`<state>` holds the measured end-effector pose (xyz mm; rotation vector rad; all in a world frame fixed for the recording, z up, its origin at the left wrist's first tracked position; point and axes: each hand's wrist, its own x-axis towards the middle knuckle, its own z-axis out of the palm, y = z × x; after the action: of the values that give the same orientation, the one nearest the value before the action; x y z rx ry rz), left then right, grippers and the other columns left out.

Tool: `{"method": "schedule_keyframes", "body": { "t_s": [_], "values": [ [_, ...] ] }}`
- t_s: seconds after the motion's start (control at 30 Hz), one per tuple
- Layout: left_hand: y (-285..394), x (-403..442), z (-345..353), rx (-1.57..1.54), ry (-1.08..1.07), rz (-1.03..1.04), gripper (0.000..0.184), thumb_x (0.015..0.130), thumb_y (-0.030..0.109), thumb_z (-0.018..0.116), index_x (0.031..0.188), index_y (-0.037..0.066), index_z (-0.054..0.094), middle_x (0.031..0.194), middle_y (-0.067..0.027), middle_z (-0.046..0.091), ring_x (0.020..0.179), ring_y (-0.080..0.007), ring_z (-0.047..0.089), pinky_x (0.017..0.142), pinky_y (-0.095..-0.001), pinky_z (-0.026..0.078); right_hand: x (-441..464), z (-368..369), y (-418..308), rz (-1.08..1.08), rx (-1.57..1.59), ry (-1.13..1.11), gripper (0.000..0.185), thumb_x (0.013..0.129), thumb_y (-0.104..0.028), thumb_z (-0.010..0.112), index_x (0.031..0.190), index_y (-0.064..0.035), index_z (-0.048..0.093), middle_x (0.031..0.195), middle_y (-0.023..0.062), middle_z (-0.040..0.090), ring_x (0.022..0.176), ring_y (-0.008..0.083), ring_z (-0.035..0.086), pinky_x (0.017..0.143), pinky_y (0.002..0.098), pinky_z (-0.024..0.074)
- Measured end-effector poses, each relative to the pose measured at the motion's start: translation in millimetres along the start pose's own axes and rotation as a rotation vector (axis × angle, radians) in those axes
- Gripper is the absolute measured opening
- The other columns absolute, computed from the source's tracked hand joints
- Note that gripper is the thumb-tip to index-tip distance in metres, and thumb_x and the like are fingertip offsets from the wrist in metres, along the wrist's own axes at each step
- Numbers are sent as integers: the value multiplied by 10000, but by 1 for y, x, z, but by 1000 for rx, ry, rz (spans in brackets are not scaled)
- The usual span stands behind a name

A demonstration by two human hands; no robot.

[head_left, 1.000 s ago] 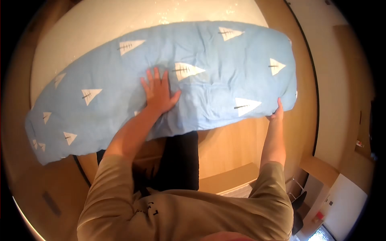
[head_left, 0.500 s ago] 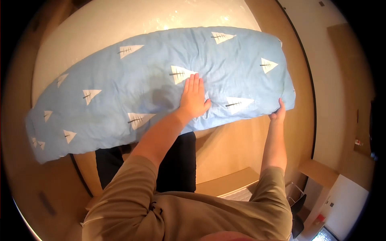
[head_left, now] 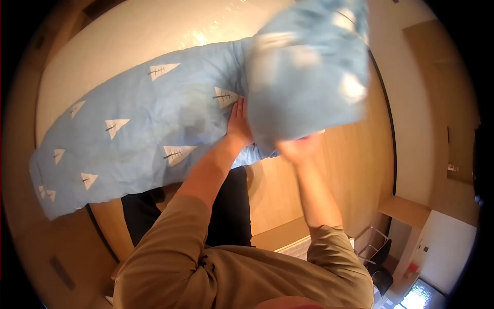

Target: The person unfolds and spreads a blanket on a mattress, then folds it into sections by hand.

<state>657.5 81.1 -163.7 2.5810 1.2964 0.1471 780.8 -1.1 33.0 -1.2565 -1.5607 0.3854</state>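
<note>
Clamped on the blue quilt (head_left: 149,113), the person's right hand (head_left: 297,149) holds its blurred end up; the rest spreads left of that grip, where the left hand (head_left: 239,126) lies flat on it, unclenched.

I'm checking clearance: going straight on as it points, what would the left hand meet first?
Likely more of the blue quilt, at a white tree print by the left hand; depth there is unclear.
</note>
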Motion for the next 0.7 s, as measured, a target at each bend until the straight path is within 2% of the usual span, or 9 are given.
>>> {"method": "schedule_keyframes", "body": {
  "t_s": [0.1,0.23,0.3,0.37,0.43,0.5,0.57,0.63,0.7],
  "values": [
    [-27,-58,-34,-214,-27,57,661,902,421,482,1413,21,354,1451,-221,343,1355,-360,297,1115,-445,240,-11,80,-60,-430,-250,-53,464,600,-137,729,1032,-20,609,987,115,635,872,337,585,773,438,452],
    [-20,-220,-117,-445,-549,-200,506,896,348,557,1298,45,503,1319,-185,519,1215,-334,497,1021,-450,408,-57,145,-64,-443,-237,-413,580,608,-163,768,1119,-2,546,1302,158,548,1110,383,560,842,503,461],
    [-42,-306,-115,-391,242,47,357,899,275,597,1163,38,557,1219,-155,576,1033,-278,594,848,-404,501,-88,156,-50,-404,-299,-520,593,600,-185,760,1127,-10,552,1373,148,501,1215,388,493,907,515,440],
    [-73,-380,-76,-957,426,-344,284,926,274,583,1077,36,557,1095,-93,595,895,-210,595,716,-349,500,-110,156,-53,-375,-341,-579,603,613,-213,758,1147,-20,552,1437,133,445,1304,388,416,979,516,401],
    [-101,-391,-140,-1304,430,-832,314,927,336,591,1067,57,561,1022,-50,563,910,-160,547,720,-312,483,-125,157,-66,-361,-357,-566,611,647,-246,761,1177,-33,545,1495,111,379,1376,383,327,1056,506,345],
    [-127,-364,-177,-1361,549,-924,379,924,388,604,1080,47,546,997,-36,538,909,-140,519,741,-308,474,-125,155,-90,-256,-442,-687,652,670,-288,772,1231,-62,529,1539,89,297,1421,378,233,1107,525,264],
    [-128,-327,-212,-1310,367,-1010,520,879,454,649,1102,3,520,1024,-55,545,925,-149,529,774,-341,476,-126,146,-120,-211,-504,-786,649,698,-300,758,1265,-89,523,1563,74,245,1450,364,166,1140,545,193],
    [-127,-308,-206,-1245,398,-937,569,826,368,706,1143,-50,488,1070,-99,557,1004,-179,541,843,-379,470,-133,136,-151,-213,-532,-853,605,732,-283,721,1281,-116,528,1567,65,222,1464,341,126,1156,565,131],
    [-139,-304,-180,-1290,444,-685,556,794,247,701,1185,-75,471,1105,-140,563,1035,-210,552,846,-388,482,-123,120,-165,-235,-433,-1080,598,758,-305,715,1297,-119,535,1491,99,365,1438,348,219,1141,600,138]
  ]
}}
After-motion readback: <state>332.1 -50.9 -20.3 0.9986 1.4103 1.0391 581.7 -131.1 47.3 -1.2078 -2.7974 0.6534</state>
